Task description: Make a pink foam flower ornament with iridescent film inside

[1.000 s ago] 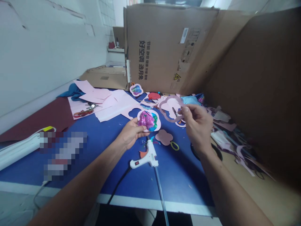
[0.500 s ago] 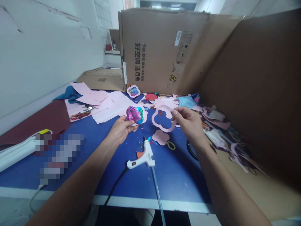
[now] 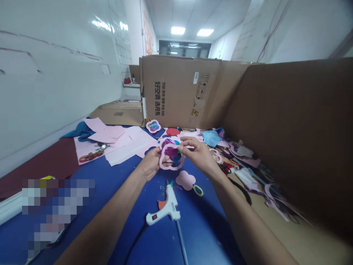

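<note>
My left hand [image 3: 151, 163] pinches a flower-shaped pink piece whose middle is shiny purple and blue cloth [image 3: 171, 154]. My right hand [image 3: 199, 152] grips the edge of a pink flower-shaped paper frame [image 3: 171, 168] between thumb and fingers. The frame overlaps the front of the shiny piece, sitting slightly low; whether the two touch is unclear. Below the hands lies a white glue gun [image 3: 171, 201] with a long clear glue stick [image 3: 182, 241] out of its back. A pink flower cutout [image 3: 185, 180] with a yellow-green loop [image 3: 198, 190] lies just right of its nozzle.
A big cardboard box [image 3: 179, 94] walls the back of the blue table [image 3: 204, 224]. Pink paper sheets [image 3: 110, 135] and keys [image 3: 101, 147] lie back left. A finished-looking flower piece [image 3: 153, 126] leans against the box. Paper scraps [image 3: 248, 180] are heaped right; a light-blue cloth [image 3: 211, 138] lies behind.
The frame in my right hand has moved left, from apart to in front of the shiny piece. My view has tilted up, showing more of the room.
</note>
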Motion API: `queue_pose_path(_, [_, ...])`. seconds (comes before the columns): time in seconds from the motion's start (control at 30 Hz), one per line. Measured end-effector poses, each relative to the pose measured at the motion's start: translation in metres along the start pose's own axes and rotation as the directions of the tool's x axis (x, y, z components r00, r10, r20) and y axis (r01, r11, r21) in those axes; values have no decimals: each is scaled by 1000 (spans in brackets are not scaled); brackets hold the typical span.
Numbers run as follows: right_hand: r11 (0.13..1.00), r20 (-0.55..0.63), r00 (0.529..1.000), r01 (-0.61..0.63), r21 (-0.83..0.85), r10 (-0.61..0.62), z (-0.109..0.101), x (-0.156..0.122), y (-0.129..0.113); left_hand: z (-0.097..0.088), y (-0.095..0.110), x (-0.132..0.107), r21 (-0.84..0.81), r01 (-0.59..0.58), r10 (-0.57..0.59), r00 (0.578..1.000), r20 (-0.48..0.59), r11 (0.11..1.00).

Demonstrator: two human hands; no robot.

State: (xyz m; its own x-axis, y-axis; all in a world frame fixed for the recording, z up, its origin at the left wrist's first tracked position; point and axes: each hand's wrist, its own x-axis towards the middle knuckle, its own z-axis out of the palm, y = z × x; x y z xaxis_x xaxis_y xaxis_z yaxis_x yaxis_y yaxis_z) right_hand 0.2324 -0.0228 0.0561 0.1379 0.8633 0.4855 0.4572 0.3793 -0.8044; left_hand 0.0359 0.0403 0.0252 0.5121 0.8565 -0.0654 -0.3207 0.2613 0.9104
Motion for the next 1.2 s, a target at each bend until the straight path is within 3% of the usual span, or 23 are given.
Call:
queue_pose_path(0.13, [999, -110, 994, -32, -22, 30, 6, 19, 8, 3, 9, 13, -41, -69, 70, 997, 24, 997])
queue_pose_path(0.3, [978, -26, 985, -166, 126, 170, 10, 38, 11, 2, 18, 20, -66, -124, 126, 992, 29, 990])
queue_pose_path(0.53, [897, 74, 955, -296, 329, 288, 21, 37, 23, -10, 4, 21, -37, -120, 121, 992, 39, 992])
queue_pose_path(0.67, [924, 109, 963, -267, 273, 247, 14, 32, 20, -11, 1, 19, 7, -110, 110, 994, 4, 994])
queue_pose_path(0.83, [951, 39, 980, -196, 238, 193, -11, 31, 9, -14, 1, 19, 15, -87, 88, 983, -163, 996])
queue_pose_path(0.93, [928, 172, 965, -242, 283, 200, -20, 30, 2, -17, 1, 21, -9, -102, 98, 972, -212, 995])
queue_pose_path(1.03, [921, 320, 927, -286, 263, 196, -16, 28, -3, -15, 1, 21, -41, -134, 124, 976, -180, 990])
queue_pose_path(1.2, [944, 364, 911, -274, 186, 193, 2, 28, -4, -9, 3, 17, -29, -128, 124, 987, -99, 991])
